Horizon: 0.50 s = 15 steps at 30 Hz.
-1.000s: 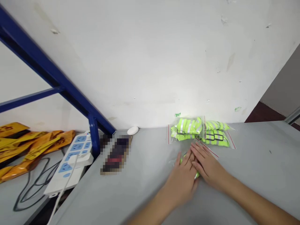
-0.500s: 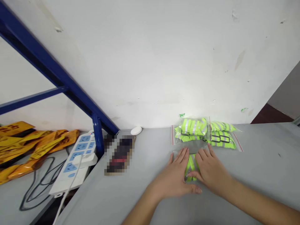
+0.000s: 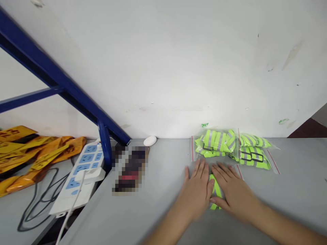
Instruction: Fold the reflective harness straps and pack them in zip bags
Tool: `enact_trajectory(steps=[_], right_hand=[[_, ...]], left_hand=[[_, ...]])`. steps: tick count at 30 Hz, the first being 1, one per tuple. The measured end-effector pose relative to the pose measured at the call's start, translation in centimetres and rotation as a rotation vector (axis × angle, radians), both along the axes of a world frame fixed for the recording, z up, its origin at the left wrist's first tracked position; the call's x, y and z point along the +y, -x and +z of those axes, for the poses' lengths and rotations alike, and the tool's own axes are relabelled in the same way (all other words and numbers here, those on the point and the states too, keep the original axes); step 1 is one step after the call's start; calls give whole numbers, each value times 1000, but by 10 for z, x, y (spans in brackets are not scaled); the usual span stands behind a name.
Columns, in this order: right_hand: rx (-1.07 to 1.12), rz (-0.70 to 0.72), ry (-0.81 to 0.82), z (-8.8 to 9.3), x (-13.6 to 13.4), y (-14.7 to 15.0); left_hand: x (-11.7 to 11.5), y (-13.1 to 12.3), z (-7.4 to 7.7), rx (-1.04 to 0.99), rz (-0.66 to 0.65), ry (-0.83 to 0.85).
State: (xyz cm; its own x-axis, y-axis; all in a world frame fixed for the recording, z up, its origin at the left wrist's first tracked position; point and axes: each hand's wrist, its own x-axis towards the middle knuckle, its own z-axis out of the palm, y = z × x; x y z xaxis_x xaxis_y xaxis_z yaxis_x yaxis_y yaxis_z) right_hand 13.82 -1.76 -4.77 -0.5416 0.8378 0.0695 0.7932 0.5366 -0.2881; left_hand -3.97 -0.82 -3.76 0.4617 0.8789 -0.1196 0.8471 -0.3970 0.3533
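Observation:
My left hand lies flat with its fingers stretched out, on the left side of a clear zip bag holding a folded yellow-green reflective strap. On the other side my right hand is spread flat too, its thumb near the lower part of the strap. Between them the bag shows only in part; a bit of its red seal line peeks out beyond my right fingers. Just past my fingertips, against the wall, are more filled zip bags: a left pile and a right pile with black buckles showing.
A pixelated flat object lies on the grey table at the left, near a white oval item. Beyond the blue metal frame are a white power strip, cables and orange-yellow packets.
My hands have shifted over the bag: the left thumb has moved up beside the strap, and the right fingers now lie stretched flat. The camera view has turned slightly left.

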Motion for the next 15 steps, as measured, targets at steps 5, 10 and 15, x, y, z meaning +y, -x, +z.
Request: enact_trajectory(steps=[5, 10, 15], right_hand=[[-16, 8, 8, 0, -1, 0], [-4, -5, -4, -2, -2, 0], [-3, 1, -22, -8, -2, -2]], left_hand=[[1, 2, -1, -14, -4, -14], [0, 5, -6, -96, 44, -46], [-4, 3, -11, -84, 168, -75]])
